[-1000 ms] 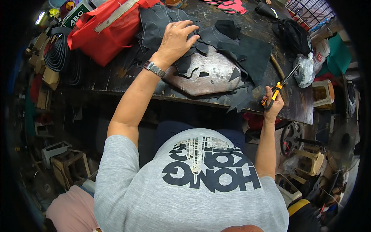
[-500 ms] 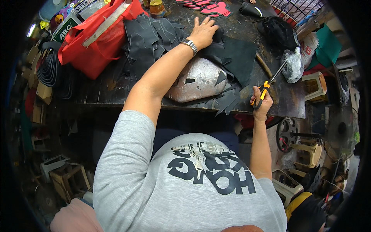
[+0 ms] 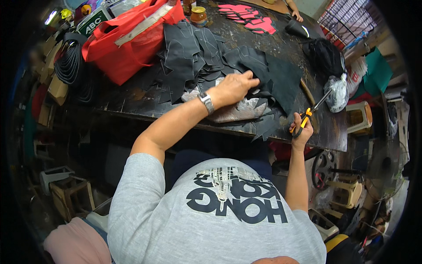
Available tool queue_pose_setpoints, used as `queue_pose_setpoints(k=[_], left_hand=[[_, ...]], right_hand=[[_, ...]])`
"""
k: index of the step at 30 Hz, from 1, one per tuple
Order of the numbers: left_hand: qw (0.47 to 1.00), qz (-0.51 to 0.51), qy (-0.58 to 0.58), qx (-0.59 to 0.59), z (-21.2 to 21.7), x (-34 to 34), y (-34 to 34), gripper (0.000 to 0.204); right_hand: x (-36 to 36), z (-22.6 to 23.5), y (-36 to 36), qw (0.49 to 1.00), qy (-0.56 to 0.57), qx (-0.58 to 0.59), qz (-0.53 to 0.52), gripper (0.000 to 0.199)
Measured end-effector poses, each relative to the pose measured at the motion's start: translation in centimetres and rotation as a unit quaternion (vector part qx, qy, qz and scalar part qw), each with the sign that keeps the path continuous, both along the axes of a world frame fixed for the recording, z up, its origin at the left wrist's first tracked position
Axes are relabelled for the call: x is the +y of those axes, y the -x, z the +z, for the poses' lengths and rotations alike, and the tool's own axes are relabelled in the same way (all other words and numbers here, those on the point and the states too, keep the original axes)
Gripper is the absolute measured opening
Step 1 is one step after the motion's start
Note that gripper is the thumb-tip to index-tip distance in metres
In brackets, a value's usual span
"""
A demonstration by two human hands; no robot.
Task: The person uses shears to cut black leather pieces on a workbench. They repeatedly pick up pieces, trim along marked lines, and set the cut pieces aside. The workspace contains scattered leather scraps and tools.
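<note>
Right hand grip wraps scissors, blades outward, presumably clear of left hand; left at black sheet edge, pinching or not: cannot tell

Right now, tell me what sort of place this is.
Probably a cutting workshop: black shaped pieces lie heaped on a worn table, with pink pieces beyond, and the right hand grips yellow-and-black scissors.

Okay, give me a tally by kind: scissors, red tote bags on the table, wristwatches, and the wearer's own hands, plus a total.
Scissors: 1
Red tote bag: 1
Wristwatch: 1
Wearer's hands: 2, left hand and right hand
Total: 5
</note>
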State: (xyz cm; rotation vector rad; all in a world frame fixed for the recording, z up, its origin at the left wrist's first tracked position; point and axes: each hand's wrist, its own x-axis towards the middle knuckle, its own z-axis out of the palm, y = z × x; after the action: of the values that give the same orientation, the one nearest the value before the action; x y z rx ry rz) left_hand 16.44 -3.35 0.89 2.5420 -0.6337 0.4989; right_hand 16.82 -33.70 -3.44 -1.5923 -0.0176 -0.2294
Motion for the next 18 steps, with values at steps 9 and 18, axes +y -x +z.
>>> queue_pose_setpoints(k=[9, 18], left_hand=[[0.978, -0.046, -0.095, 0.180, 2.7, -0.6, 7.4, 0.047], [0.995, -0.024, 0.038, 0.085, 0.3, -3.4, 4.7, 0.029]], right_hand=[[-0.1, -0.1, 0.0, 1.000, 0.025, -0.008, -0.005, 0.026], [0.1, 0.0, 0.1, 1.000, 0.028, -0.014, -0.005, 0.024]])
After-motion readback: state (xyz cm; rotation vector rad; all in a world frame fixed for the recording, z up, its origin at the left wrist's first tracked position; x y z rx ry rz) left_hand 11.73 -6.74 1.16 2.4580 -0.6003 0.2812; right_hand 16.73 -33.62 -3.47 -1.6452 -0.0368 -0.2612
